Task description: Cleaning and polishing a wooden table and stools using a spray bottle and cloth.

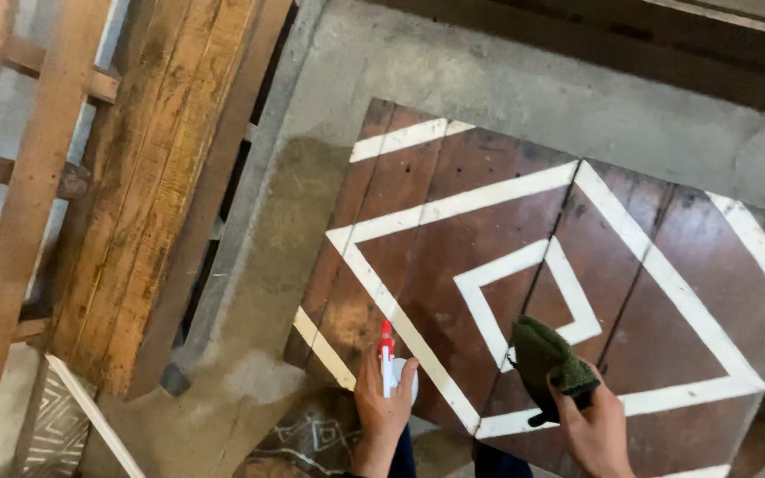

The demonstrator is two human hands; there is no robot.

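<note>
Head view, looking down at a concrete floor (524, 80). A dark brown wooden panel (480, 230) painted with white diamond lines lies flat on it.

Left hand (381, 403) is wrapped around a small spray bottle (388, 358) with a red nozzle, held upright, nozzle toward the panel's near left edge. Right hand (597, 429) pinches a dark green cloth (546, 358), bunched, hanging just above the panel near the inner white diamond; whether the cloth touches the wood is unclear.

Left of the panel, worn yellowish wooden planks (148, 186) stand tilted, with a timber frame (24, 204) beside them. A smaller patterned board (59, 429) sits at the lower left.
</note>
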